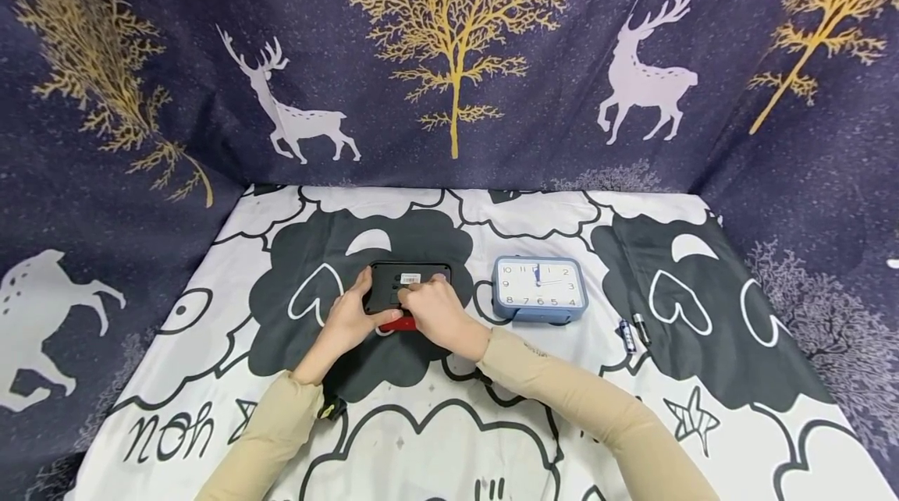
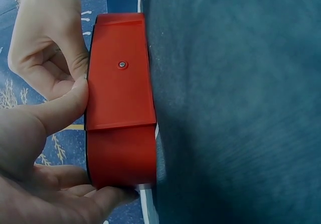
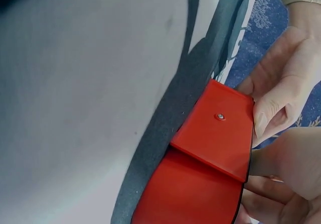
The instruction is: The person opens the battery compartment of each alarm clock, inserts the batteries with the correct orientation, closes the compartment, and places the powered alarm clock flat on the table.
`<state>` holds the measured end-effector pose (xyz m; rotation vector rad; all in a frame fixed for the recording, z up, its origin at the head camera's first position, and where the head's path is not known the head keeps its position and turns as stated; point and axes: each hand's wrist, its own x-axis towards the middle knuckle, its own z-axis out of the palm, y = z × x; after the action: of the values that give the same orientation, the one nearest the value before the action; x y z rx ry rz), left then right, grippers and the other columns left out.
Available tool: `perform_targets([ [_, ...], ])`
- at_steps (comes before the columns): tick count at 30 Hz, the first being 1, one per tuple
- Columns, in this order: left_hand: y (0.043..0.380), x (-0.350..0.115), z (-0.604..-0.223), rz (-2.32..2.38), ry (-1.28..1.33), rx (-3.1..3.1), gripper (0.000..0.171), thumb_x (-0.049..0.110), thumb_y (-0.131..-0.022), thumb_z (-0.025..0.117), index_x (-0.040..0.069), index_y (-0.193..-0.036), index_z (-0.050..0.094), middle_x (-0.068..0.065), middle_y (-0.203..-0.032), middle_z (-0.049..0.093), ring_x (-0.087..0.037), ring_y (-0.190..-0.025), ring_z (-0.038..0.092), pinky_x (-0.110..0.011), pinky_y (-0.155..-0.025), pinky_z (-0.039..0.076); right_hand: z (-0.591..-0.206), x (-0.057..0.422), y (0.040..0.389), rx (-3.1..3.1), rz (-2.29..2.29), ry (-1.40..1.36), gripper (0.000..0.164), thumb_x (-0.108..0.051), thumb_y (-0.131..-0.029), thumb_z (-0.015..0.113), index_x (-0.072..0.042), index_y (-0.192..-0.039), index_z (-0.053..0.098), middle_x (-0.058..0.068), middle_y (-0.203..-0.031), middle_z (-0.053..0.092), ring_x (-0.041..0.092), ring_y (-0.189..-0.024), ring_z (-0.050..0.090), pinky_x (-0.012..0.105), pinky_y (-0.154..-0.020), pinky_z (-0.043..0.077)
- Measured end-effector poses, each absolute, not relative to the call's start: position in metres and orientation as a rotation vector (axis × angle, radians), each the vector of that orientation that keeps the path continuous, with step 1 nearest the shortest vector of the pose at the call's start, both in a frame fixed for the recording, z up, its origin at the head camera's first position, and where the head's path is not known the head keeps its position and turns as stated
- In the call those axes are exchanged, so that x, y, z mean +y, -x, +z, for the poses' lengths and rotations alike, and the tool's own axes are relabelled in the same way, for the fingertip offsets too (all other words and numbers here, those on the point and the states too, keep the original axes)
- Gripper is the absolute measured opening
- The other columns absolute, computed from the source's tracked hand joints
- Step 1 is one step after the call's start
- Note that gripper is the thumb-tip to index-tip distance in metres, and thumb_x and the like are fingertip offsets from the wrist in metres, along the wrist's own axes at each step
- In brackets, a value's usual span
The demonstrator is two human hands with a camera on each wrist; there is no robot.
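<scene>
Sleeve (image 1: 270, 427) at seven o'clock; left hand (image 1: 347, 318) grips red-black case (image 2: 120, 98); right hand (image 1: 438, 312) touches it, whether gripping I can't tell.

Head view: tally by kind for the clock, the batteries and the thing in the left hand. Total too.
Blue analog desk clock: 1
Cylindrical batteries: 2
Red-cased device with black back, held: 1
Total: 4

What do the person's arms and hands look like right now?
The left hand and right hand are ungloved. The left sleeve and right sleeve are long and beige; the right one carries a small dark marking near its cuff.
</scene>
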<state>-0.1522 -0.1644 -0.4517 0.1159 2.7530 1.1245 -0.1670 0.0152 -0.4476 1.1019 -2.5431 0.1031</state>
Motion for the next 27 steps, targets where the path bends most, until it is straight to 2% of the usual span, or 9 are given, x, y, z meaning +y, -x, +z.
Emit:
perform_targets([
  [10, 0.1531, -0.1634, -0.4527, 1.108, -0.11, 2.761, 0.097, 0.029, -0.085, 0.075, -0.006, -0.152, 0.015, -0.027, -0.158, 0.016, -0.043, -0.145, 0.018, -0.061, -0.115, 0.019, -0.4455, 0.016, 0.1691, -2.492, -0.026, -1.185, 0.011, -0.007, -0.08, 0.073, -0.014, -0.089, 0.073, -0.001, -0.08, 0.071, 0.014, -0.064, 0.065, 0.032, -0.067, 0.051],
  [18, 0.1543, -0.1633, -0.451, 1.09, -0.102, 2.757, 0.096, 0.028, -0.086, 0.074, -0.006, -0.152, 0.013, -0.026, -0.158, 0.015, -0.041, -0.146, 0.018, -0.063, -0.115, 0.016, -0.4423, 0.0147, 0.1699, -2.476, -0.135, -1.219, 0.015, -0.012, -0.079, 0.075, -0.013, -0.094, 0.073, 0.0, -0.085, 0.072, 0.014, -0.069, 0.067, 0.033, -0.073, 0.054],
  [27, 0.152, -0.1634, -0.4511, 1.095, -0.109, 2.742, 0.096, 0.029, -0.086, 0.073, -0.006, -0.152, 0.013, -0.026, -0.159, 0.014, -0.042, -0.146, 0.017, -0.064, -0.114, 0.014, -0.443, 0.0137, 0.1691, -2.463, -0.151, -1.236, 0.014, -0.013, -0.077, 0.076, -0.014, -0.092, 0.074, 0.0, -0.082, 0.071, 0.014, -0.068, 0.067, 0.033, -0.07, 0.053],
])
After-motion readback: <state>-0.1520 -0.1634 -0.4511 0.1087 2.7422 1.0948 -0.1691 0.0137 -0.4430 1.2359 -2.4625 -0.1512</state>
